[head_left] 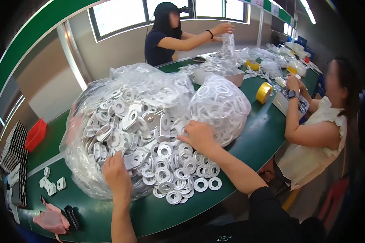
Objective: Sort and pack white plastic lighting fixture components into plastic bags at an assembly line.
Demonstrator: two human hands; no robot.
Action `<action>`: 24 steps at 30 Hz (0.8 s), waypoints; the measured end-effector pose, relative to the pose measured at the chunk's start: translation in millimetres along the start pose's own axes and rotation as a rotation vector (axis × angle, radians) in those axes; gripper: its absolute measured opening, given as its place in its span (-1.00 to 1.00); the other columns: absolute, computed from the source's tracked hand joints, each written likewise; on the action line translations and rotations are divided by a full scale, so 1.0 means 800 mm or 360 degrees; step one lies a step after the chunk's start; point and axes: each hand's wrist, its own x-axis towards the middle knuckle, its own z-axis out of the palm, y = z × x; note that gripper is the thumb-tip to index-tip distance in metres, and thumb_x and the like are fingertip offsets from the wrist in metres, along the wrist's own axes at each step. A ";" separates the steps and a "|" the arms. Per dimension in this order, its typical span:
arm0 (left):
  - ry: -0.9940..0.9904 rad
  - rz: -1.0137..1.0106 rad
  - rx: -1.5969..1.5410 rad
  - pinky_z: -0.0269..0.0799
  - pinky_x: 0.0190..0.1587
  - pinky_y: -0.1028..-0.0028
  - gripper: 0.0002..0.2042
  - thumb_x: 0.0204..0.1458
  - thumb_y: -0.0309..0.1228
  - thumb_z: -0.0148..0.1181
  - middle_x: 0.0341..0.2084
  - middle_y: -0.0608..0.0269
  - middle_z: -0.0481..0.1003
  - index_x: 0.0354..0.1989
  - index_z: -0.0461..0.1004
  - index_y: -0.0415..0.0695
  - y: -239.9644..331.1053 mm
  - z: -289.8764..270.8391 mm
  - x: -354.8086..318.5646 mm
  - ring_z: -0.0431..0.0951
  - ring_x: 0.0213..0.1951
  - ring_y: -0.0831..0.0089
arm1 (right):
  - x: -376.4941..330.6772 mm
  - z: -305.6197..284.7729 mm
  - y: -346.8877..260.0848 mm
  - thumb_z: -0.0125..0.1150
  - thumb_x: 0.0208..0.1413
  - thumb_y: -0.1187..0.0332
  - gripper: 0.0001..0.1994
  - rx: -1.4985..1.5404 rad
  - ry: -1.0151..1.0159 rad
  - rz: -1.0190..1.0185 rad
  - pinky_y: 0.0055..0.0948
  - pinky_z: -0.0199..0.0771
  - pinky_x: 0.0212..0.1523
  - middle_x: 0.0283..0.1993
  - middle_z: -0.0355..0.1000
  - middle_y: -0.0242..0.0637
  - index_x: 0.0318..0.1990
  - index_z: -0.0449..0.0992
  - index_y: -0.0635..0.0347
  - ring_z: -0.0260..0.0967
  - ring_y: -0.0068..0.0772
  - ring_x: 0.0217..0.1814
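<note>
A large clear plastic bag (75, 162) lies opened on the table, heaped with white plastic parts (129, 117), flat oval plates with a round hole. Along its near right side spreads a pile of white flanged rings (163, 175). At the near edge of the heap, my left hand (117, 176) has its fingertips closed on a white plate (134, 160). My right hand (199, 137) reaches over the rings, thumb and fingers apart, with nothing visible between them. Just beyond it sits a full clear bag of thin white rings (221, 105).
Several loose white parts (52, 187), a pink pouch (52, 218) and black stacked trays (14, 150) with a red bin (35, 135) are at left. Yellow tape (264, 92) stands at right. Two people work across and to the right, near an open carton (219, 77).
</note>
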 end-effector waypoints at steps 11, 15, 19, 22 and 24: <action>0.0413 -0.0294 -0.0719 0.35 -0.38 0.34 -0.83 -0.02 -0.66 0.08 -0.51 0.11 0.48 -0.22 0.42 -0.27 0.004 -0.003 -0.002 0.45 -0.52 0.27 | 0.000 -0.005 0.008 0.27 -0.08 0.17 -0.77 0.0343 0.0152 0.0230 -0.26 0.39 -0.40 -0.42 0.48 -0.23 -0.47 0.60 0.16 0.43 -0.15 -0.45; -0.0212 -0.1027 -0.1675 0.34 -0.38 0.54 -0.93 -0.08 -0.56 0.17 -0.49 0.25 0.48 -0.43 0.41 -0.22 0.004 -0.006 -0.008 0.45 -0.48 0.44 | -0.002 -0.015 0.013 0.31 -0.10 0.20 -0.78 0.0392 0.0079 -0.0050 -0.28 0.39 -0.39 -0.41 0.48 -0.22 -0.43 0.60 0.17 0.42 -0.17 -0.45; -0.0397 -0.1605 -0.2832 0.34 0.06 0.23 -0.73 -0.03 -0.29 -0.01 -0.17 -0.06 0.46 -0.31 0.38 -0.27 0.010 -0.010 -0.014 0.45 -0.06 0.16 | 0.006 -0.051 0.011 0.34 -0.15 0.33 -0.79 0.0841 -0.0337 0.0020 -0.41 0.38 -0.37 -0.40 0.48 -0.27 -0.33 0.58 0.21 0.39 -0.38 -0.44; -0.0346 -0.1710 -0.3449 0.34 0.06 0.13 -0.67 -0.02 -0.28 -0.01 -0.04 -0.12 0.39 -0.21 0.37 -0.31 0.017 -0.009 -0.016 0.37 0.06 -0.02 | -0.004 -0.071 0.029 0.35 -0.17 0.38 -0.75 0.0959 -0.0830 -0.0163 -0.51 0.37 -0.35 -0.40 0.48 -0.33 -0.27 0.56 0.21 0.37 -0.50 -0.43; -0.0497 -0.1595 -0.3517 0.35 0.02 0.04 -0.55 0.07 -0.14 -0.07 0.07 -0.14 0.29 -0.04 0.31 -0.30 0.027 -0.013 -0.013 0.29 0.12 -0.10 | -0.010 -0.077 0.040 0.33 -0.14 0.39 -0.71 0.0821 -0.1166 -0.0222 -0.53 0.37 -0.31 -0.35 0.50 -0.36 -0.19 0.54 0.20 0.38 -0.54 -0.36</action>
